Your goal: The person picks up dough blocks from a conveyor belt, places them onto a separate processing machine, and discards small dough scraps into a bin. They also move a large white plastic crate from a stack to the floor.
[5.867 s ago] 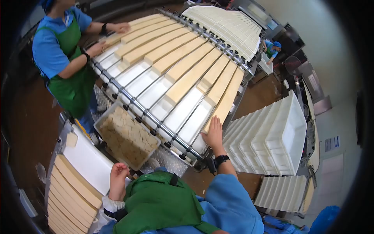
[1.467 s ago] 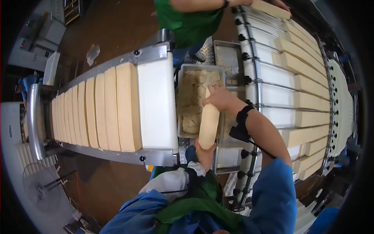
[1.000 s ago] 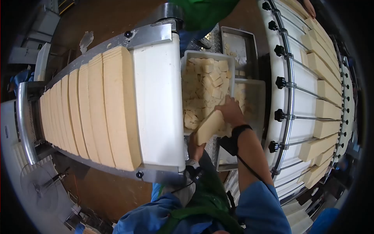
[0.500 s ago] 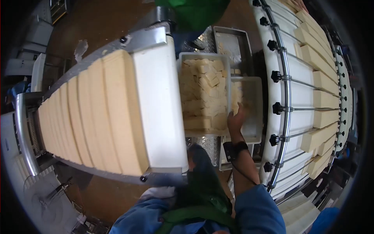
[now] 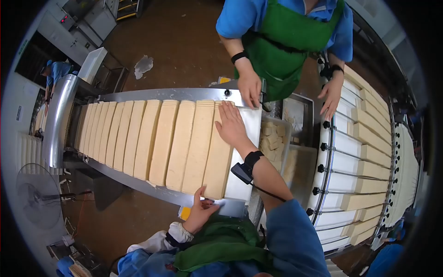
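A row of long, pale yellow layered slabs point(image 5: 168, 138) lies crosswise on a white conveyor belt point(image 5: 242, 138). My right hand point(image 5: 232, 125) rests flat, fingers extended, on the far end of the last slab point(image 5: 219, 159) in the row. At that slab's near end is my left hand point(image 5: 199, 216), thumb raised and apart from the fingers, beside the conveyor's metal side rail point(image 5: 230, 207). A dark device on a cable is strapped to my right wrist.
Across the belt stands a person in a green apron point(image 5: 290, 41), one hand point(image 5: 249, 87) near the belt's end. A bin of pale pieces point(image 5: 272, 143) sits below. To the right, a second conveyor point(image 5: 339, 166) carries more slabs behind metal rods and black knobs.
My right hand has left the bins and come onto the last slab. My left hand now shows at its near end. The view has shifted, bringing the other person's arms into sight.
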`<state>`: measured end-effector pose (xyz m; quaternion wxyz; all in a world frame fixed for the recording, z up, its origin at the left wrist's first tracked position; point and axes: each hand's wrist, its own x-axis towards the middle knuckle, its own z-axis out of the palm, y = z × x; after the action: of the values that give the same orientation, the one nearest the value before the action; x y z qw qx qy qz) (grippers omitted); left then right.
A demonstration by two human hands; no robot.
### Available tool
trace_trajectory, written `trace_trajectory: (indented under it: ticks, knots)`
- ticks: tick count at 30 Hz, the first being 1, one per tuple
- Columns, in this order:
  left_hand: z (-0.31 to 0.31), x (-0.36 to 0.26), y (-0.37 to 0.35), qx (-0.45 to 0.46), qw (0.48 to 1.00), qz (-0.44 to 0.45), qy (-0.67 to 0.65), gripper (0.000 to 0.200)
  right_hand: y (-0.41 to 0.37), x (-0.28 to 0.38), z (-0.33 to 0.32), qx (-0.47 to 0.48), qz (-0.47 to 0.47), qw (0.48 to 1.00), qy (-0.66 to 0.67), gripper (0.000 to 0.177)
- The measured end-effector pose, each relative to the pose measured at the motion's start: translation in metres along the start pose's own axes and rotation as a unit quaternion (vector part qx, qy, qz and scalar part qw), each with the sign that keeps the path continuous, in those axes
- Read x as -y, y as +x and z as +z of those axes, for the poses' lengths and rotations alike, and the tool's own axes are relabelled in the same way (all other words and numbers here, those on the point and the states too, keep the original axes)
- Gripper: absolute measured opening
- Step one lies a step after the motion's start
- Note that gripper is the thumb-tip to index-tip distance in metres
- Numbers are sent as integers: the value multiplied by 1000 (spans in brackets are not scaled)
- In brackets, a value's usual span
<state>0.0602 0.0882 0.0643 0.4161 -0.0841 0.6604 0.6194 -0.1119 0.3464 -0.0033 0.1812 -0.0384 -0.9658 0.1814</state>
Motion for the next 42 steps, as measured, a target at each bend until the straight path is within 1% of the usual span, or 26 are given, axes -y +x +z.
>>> trace_trajectory:
  ticks: [2,5,7,9,10,12,15,18,21,22,24,25,26,28,29,30,31,32,33,35,36,37,39,40,41,42]
  knots:
    - [-1,-17,8,47,997,-29,-61,90,1,1,-1,32,4,999,-35,57]
    - [-4,-26,16,75,985,-99,-117,96,-10,6,-7,63,12,996,-68,55]
    - [-7,-23,22,93,982,-97,-129,99,-16,9,-11,72,21,994,-83,54]
    - [-6,-25,26,100,980,-98,-140,100,-11,10,-9,38,11,994,-99,54]
    - [-3,-26,27,93,981,-90,-144,99,-9,11,-8,22,6,994,-104,55]
    - [3,-29,28,77,983,-74,-150,97,14,16,-21,55,50,993,-96,57]
    - [13,-29,32,51,988,-104,-106,94,40,18,-19,72,83,991,-81,57]
    - [28,-31,31,38,984,-117,-126,90,35,7,-22,97,115,985,-88,57]
    - [38,2,40,36,998,16,-48,88,19,-19,-59,139,157,972,-106,58]
    - [42,8,46,24,997,76,22,88,9,-39,-68,98,144,981,-85,61]
    - [43,17,55,2,969,193,156,88,4,-82,-98,293,146,945,8,72]
    - [44,10,56,-15,962,190,197,88,0,-101,-117,383,153,909,55,78]
    - [44,1,61,-25,952,190,238,89,-14,-118,-112,363,125,917,104,88]
    - [51,-15,67,-56,932,161,321,88,-43,-153,-102,329,64,920,202,119]
    - [56,-20,70,-84,918,134,363,87,-45,-126,-126,399,95,911,33,116]
    - [62,-21,70,-107,911,136,375,84,-61,-111,-136,357,76,930,-49,100]
    - [66,-19,72,-133,903,140,384,82,-74,-102,-141,295,79,949,-76,63]
    - [63,-12,76,-123,898,171,387,80,-91,-103,-137,194,76,975,-74,34]
    - [61,-5,83,-113,893,202,387,78,-105,-105,-141,130,60,984,-105,24]
    - [71,-15,80,-63,873,263,406,74,-142,-93,-185,16,91,980,-176,32]
    - [90,-31,64,-35,872,277,402,72,-166,-89,-213,-33,114,978,-171,34]
    - [112,-38,53,27,877,300,375,71,-193,-86,-243,-83,133,974,-165,36]
    - [153,-44,30,142,873,338,323,68,-263,-78,-319,-132,174,972,-91,37]
    - [175,-42,13,219,873,312,304,65,-299,-64,-361,-110,239,958,-119,39]
    - [198,-42,-11,256,824,363,352,64,-335,-49,-397,-117,280,942,-146,46]
    - [222,-43,-37,340,814,325,340,68,-373,-45,-424,-91,335,924,-159,43]
